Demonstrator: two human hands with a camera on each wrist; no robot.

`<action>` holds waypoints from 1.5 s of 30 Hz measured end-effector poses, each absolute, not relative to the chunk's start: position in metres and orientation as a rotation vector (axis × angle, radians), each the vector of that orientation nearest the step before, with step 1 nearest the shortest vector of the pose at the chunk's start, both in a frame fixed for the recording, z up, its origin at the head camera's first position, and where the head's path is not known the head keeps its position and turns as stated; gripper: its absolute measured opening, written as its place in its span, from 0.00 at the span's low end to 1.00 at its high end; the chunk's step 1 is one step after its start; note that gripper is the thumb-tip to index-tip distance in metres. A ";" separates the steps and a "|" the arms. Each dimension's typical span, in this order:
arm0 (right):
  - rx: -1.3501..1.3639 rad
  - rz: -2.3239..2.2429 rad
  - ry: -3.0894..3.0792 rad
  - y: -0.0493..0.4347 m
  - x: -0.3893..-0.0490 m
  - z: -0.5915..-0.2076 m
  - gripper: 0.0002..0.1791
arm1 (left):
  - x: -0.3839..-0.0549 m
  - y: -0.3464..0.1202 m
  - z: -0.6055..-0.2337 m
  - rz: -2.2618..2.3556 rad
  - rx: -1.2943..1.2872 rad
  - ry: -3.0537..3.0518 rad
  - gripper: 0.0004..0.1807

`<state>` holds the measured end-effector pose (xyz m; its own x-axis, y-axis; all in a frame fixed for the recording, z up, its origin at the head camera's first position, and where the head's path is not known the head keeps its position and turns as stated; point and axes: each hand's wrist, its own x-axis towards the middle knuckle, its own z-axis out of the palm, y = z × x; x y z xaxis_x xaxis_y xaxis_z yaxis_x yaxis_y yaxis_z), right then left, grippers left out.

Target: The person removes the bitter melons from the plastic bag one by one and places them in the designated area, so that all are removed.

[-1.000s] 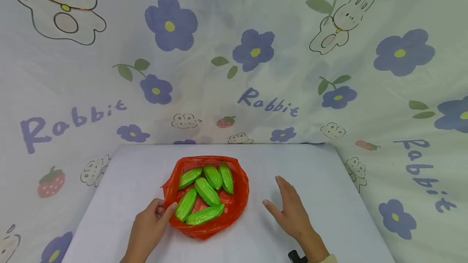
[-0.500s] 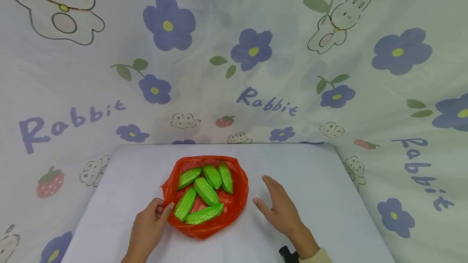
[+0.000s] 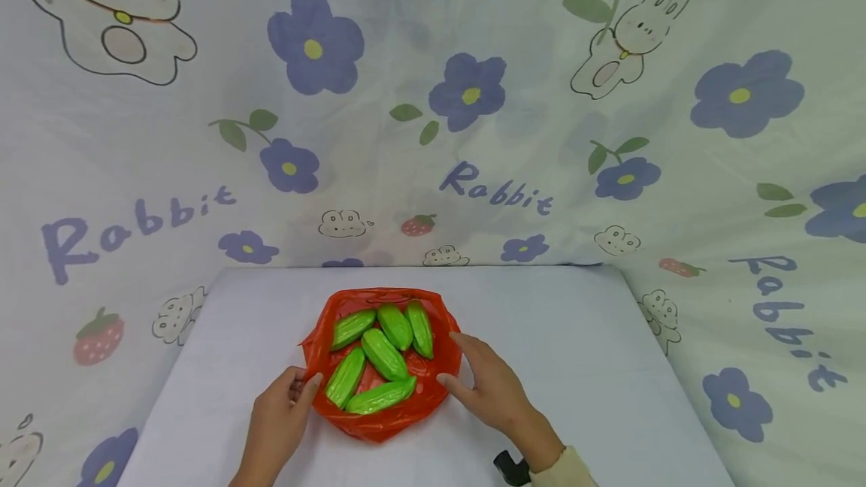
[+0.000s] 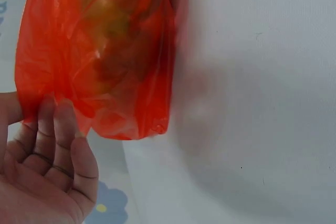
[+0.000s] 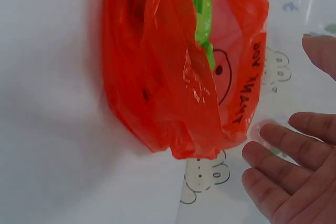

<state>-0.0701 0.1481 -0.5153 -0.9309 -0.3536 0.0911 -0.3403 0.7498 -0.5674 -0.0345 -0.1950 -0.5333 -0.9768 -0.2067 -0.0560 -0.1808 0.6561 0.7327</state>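
On the white table (image 3: 582, 337), a red plastic bag (image 3: 379, 428) sits mouth up, six green ridged vegetables (image 3: 383, 355) inside. Left hand (image 3: 276, 413): thumb and fingers pinch the bag's left rim. Right hand (image 3: 497, 391): fingers fairly straight, thumb apart, at the bag's right edge; can't tell if touching. Black lettering (image 5: 248, 80) shows on the bag. Patterned cloth (image 3: 379, 134) hangs behind.

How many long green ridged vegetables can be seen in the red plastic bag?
6 long green ridged vegetables lie in the red plastic bag: three along its far side (left, middle, right), one central, one near left, one along the near edge. More may be hidden underneath.
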 end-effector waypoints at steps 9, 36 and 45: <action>-0.670 -0.895 2.831 0.126 -0.075 -0.514 0.34 | -0.036 -0.193 -0.534 -1.298 0.363 -2.809 0.10; -0.910 -0.699 2.675 0.067 -0.091 -0.546 0.22 | -0.030 -0.179 -0.545 -1.536 0.639 -2.566 0.21; -0.895 -0.649 2.649 0.065 -0.088 -0.554 0.24 | -0.029 -0.180 -0.545 -1.667 0.644 -2.574 0.24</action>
<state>-0.0878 0.0650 -0.5540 -0.7725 -0.6257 -0.1086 -0.5047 0.7086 -0.4931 -0.0290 -0.1800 -0.5451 -0.9154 -0.3422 -0.2119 -0.3333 0.3493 0.8757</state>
